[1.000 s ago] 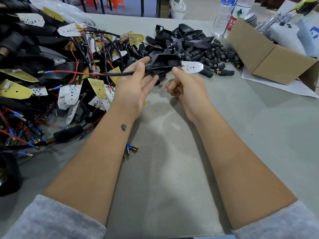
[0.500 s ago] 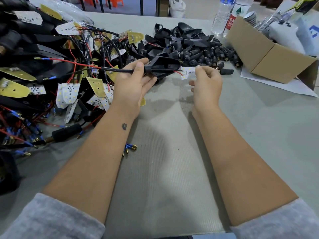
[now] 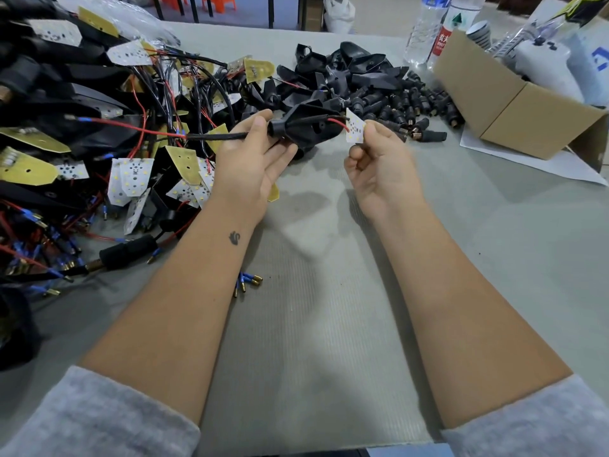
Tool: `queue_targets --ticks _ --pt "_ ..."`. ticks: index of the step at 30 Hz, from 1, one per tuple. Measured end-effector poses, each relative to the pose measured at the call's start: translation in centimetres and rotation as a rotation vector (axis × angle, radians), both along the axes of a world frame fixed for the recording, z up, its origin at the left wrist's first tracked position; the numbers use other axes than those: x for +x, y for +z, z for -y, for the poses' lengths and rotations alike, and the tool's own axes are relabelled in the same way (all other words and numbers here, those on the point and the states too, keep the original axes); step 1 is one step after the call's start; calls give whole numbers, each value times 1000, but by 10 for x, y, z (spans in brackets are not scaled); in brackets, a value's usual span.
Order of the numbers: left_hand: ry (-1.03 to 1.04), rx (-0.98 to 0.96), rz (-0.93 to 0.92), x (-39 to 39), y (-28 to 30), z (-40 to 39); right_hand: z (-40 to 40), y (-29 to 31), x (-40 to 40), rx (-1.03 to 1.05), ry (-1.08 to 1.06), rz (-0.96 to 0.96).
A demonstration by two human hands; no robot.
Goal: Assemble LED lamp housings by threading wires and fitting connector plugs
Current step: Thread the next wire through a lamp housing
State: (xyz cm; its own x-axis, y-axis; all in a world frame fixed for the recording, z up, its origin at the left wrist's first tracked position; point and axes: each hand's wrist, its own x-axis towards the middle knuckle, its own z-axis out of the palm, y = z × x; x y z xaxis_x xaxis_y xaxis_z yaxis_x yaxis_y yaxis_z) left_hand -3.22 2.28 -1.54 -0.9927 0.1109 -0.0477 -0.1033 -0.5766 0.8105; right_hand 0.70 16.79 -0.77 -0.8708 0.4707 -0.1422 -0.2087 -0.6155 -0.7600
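Wires threaded through housing (image 3: 306,130), gripped by left hand (image 3: 253,159); LED board (image 3: 355,129) pinched by right hand (image 3: 379,169), not yet seated. Connector plug unfitted, judging by bare leads.

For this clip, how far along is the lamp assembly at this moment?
Done: the sleeved cable already runs through the neck of the black housing, and a heap of wired units lies at the left. In hand: the left hand holds the housing, and the right hand pinches the LED board, not yet seated. Left: loose connector plugs and empty housings wait behind.
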Motion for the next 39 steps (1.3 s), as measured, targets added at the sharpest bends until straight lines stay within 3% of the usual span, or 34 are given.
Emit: queue_targets --ticks 3,10,20,33,39 --pt "-15 56 31 0 2 2 0 -2 0 60 -76 35" --pt "-116 -63 -5 5 3 -1 9 -3 3 520 -126 113" --pt "-101 -173 -109 7 0 -4 10 -6 2 760 -175 164" --pt "-89 -202 -83 11 3 -6 11 -7 2 726 -180 140" --pt "-22 -151 -71 9 2 -4 9 -8 2 883 -219 195"
